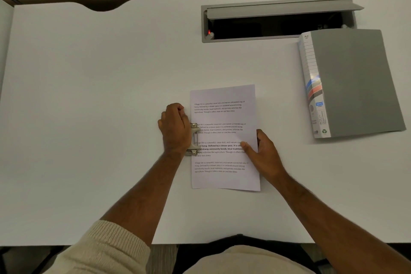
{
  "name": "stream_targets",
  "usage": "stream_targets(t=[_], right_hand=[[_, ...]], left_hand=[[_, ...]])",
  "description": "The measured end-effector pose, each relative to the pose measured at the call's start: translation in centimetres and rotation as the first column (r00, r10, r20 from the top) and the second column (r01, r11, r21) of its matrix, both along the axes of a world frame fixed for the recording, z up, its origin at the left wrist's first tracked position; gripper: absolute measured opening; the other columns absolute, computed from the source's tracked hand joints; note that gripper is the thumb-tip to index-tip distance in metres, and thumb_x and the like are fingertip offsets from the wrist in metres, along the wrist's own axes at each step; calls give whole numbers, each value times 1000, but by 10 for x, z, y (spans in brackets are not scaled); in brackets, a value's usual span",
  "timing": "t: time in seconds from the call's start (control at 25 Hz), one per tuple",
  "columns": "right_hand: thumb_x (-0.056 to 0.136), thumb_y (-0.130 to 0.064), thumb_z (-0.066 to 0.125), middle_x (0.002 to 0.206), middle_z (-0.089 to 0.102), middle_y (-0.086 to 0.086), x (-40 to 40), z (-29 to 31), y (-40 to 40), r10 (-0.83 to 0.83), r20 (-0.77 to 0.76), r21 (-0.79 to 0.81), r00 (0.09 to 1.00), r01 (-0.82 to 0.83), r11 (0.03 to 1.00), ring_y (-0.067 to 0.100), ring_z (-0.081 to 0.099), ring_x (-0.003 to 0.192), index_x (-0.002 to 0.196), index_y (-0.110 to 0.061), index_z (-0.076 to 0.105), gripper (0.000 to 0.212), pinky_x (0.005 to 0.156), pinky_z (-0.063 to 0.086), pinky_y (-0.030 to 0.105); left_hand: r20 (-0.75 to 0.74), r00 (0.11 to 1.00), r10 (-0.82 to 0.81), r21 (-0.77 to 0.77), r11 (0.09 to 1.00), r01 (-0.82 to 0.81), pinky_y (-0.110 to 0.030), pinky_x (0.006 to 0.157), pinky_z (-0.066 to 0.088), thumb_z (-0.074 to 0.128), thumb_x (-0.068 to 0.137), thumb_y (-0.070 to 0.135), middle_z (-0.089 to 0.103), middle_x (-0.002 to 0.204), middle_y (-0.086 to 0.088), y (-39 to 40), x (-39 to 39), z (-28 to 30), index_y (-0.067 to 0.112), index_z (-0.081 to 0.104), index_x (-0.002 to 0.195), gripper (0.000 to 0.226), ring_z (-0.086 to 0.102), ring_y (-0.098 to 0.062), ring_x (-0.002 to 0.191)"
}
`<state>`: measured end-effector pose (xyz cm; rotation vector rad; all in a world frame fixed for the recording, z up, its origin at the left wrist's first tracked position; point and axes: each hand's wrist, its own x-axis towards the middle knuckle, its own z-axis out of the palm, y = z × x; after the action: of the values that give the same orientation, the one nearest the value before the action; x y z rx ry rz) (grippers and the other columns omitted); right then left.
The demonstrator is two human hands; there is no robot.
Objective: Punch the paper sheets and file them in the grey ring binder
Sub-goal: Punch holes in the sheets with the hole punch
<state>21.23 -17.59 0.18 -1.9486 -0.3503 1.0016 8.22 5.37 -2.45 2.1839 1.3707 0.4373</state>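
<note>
Cream ribbed sleeve (106, 249), pushed up the left forearm, lies nearest, over the near edge of the white bench (89, 95). Left hand (175, 129): laid on top of a small metal hole punch (194, 139), knuckles bent and fingers curled down over it; punch seated on the left long edge of the paper sheets (224, 118), about midway along that edge. Right hand (262, 153): thumb lying flat on top of the sheets at their right edge, remaining fingers beside or beneath that edge; whether they curl under cannot be told. Sheets: portrait, flat on the bench just right of centre, printed with four blocks of text; legible openings read "Village life is a peaceful, close-knit, and nature-connected way of living", one block partly bold. Grey ring binder (355, 82): shut, flat, well apart from the sheets to the far right, slightly skewed, its right corner close to the bench's right edge; spine label reads "A/4", with blue, red and dark stripes, a blue logo too small to read, and a recycling mark. Cable tray (278, 18): recessed at the far side, grey flap raised, a small red light at its left end. Bare bench surface extends broadly left of the hands and between sheets and binder.
</note>
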Motion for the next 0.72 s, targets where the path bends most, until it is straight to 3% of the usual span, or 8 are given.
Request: stream_targets(t=[0.12, 0.4, 0.72], right_hand=[[95, -26, 68, 116, 68, -12, 0, -2, 0, -8, -6, -7, 1000, 8, 1000, 3, 68, 101, 119, -25, 55, 27, 82, 57, 23], [95, -25, 68, 109, 65, -23, 0, 0, 1, 10, 7, -26, 1000, -10, 1000, -10, 66, 93, 116, -25, 54, 24, 72, 53, 10], [96, -23, 68, 109, 68, -17, 1, -3, -1, 14, 27, -24, 1000, -13, 1000, -11, 65, 93, 114, -19, 56, 22, 72, 50, 6]], left_hand=[[-1, 1000, -7, 12, 1000, 7, -38, 90, 36, 45, 99, 13, 63, 100, 1, -2, 0, -1, 15, 57, 108, 15, 54, -21, 94], [4, 1000, -11, 34, 999, 11, -35, 87, 34, 45, 99, 13, 63, 99, 1, 0, -2, -4, 15, 57, 106, 15, 54, -21, 91], [-7, 1000, -14, 77, 997, 14, -32, 84, 31, 44, 99, 11, 64, 99, -1, 1, -3, -10, 13, 59, 105, 16, 54, -22, 89]])
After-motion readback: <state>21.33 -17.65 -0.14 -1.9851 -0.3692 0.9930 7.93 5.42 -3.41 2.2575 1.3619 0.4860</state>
